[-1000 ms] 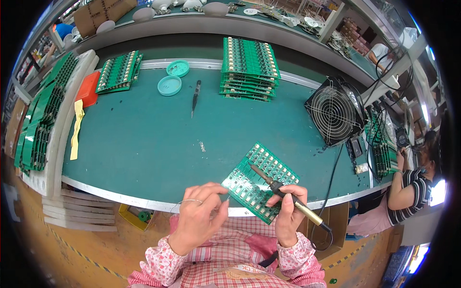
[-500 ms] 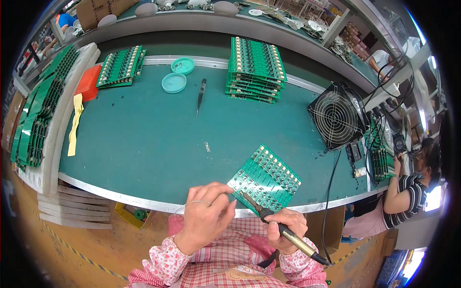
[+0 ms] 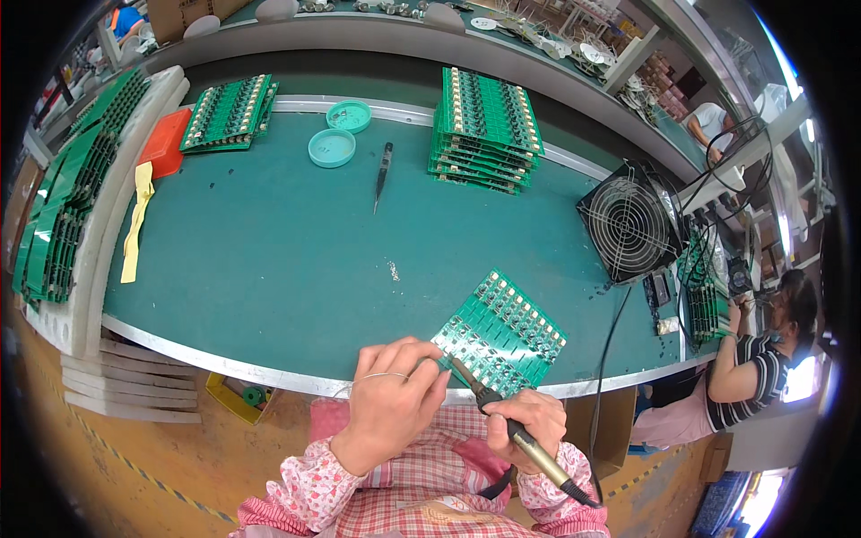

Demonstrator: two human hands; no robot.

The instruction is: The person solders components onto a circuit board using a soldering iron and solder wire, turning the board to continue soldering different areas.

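A green circuit board panel [image 3: 504, 332] with rows of pale components lies at the table's front edge, turned at an angle. My right hand [image 3: 529, 421] grips a soldering iron [image 3: 531, 446] by its handle; the iron's tip rests at or just over the panel's near-left corner. At that same corner, my left hand [image 3: 391, 403] is closed in a pinch. A thin silvery solder wire [image 3: 386, 375] loops across its fingers, and the fingertips partly hide where the wire ends. I cannot tell whether wire and tip touch.
Stacked panels [image 3: 484, 130] stand at the back, with more [image 3: 229, 112] beside a red box [image 3: 167, 143]. Teal dishes [image 3: 332, 149], tweezers [image 3: 383, 177] and small scraps [image 3: 394, 271] lie mid-table. A black fan [image 3: 630, 222] stands right; the iron's cord [image 3: 613, 345] runs nearby. A co-worker [image 3: 753, 359] sits at right.
The soldering iron has shifted slightly left, its tip nearer the left fingers and the panel's corner. The view has moved a little; the left hand keeps its pinch.
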